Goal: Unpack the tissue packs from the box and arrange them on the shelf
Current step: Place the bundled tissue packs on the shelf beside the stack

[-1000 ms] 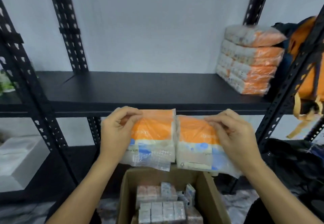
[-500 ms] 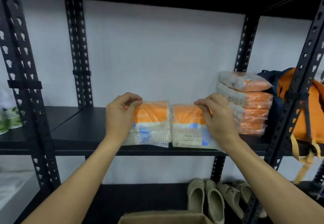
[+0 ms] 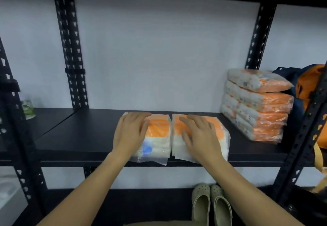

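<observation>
Two orange-and-white tissue packs lie flat side by side on the black shelf point(image 3: 79, 137). My left hand point(image 3: 130, 133) rests flat on the left pack point(image 3: 157, 137), fingers straight. My right hand point(image 3: 200, 135) lies flat on the right pack point(image 3: 223, 133), fingers spread. A stack of several tissue packs point(image 3: 254, 105) stands at the shelf's right end, against the wall. Only a sliver of the cardboard box's rim point(image 3: 155, 224) shows at the bottom edge.
Black perforated uprights point(image 3: 70, 48) frame the shelf. An orange and blue backpack point(image 3: 311, 87) hangs right of the stack. A green-labelled container point(image 3: 28, 109) sits at far left. A pair of beige clogs point(image 3: 211, 206) stands on the lower shelf.
Both hands carried the two packs up from over the box and laid them flat on the shelf. The pinching grips have gone; both palms now lie flat on top.
</observation>
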